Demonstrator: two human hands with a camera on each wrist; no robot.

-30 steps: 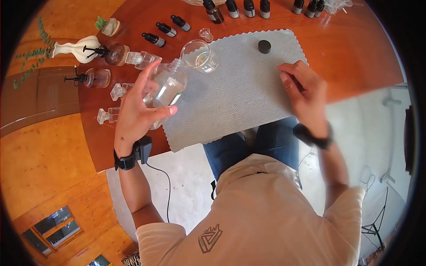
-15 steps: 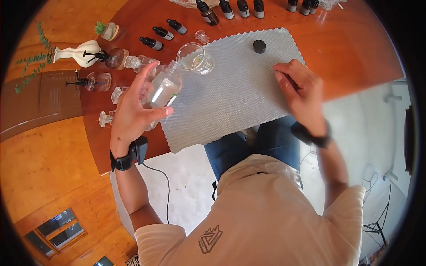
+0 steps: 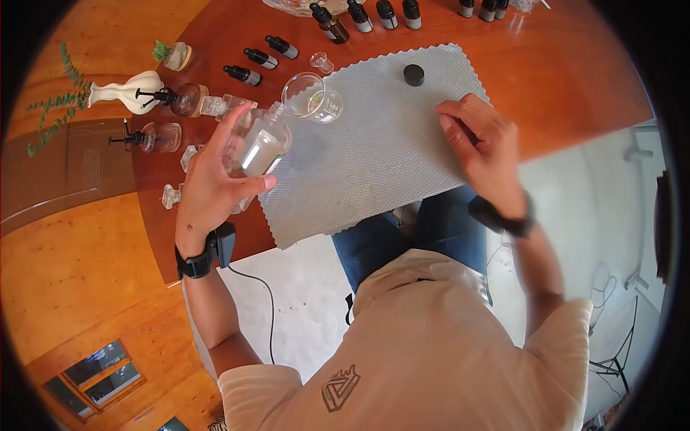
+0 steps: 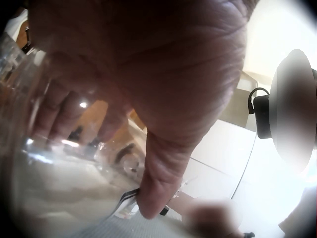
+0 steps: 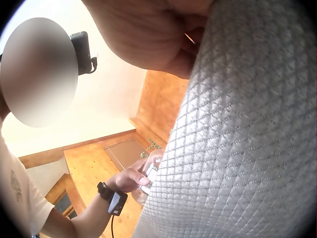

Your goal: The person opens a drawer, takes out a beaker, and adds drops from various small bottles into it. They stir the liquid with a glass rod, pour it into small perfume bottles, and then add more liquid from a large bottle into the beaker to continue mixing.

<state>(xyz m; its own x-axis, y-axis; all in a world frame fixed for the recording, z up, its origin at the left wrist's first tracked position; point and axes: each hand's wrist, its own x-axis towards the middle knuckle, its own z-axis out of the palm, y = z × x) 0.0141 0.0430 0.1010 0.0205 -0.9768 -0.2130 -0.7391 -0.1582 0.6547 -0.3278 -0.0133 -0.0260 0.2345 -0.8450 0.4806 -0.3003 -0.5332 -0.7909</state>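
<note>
My left hand [image 3: 205, 183] grips a large clear bottle [image 3: 267, 147] with a white label, thumb on the near side and fingers around the far side. The bottle is tilted, and its bare neck meets the rim of a clear glass beaker [image 3: 328, 108] in the head view. Clear liquid shows inside the bottle [image 4: 59, 191] in the left wrist view. On the right side of the grey quilted mat [image 3: 359, 172], my right hand [image 3: 487, 147] rests with loosely curled fingers and holds nothing. A round black cap [image 3: 414, 75] lies on the mat beyond it.
Dark dropper bottles [image 3: 260, 57] line the back of the table. A small glass stopper [image 3: 321, 62] lies behind the beaker. At the left are pump bottles [image 3: 159, 136], clear glass bottles with faceted stoppers [image 3: 171, 196], a white vase [image 3: 133, 92] and a small potted plant [image 3: 177, 55].
The head view has shifted slightly, so the table things appear a little further left. The left hand keeps the bottle tilted at the beaker's rim; the right hand stays at the mat.
</note>
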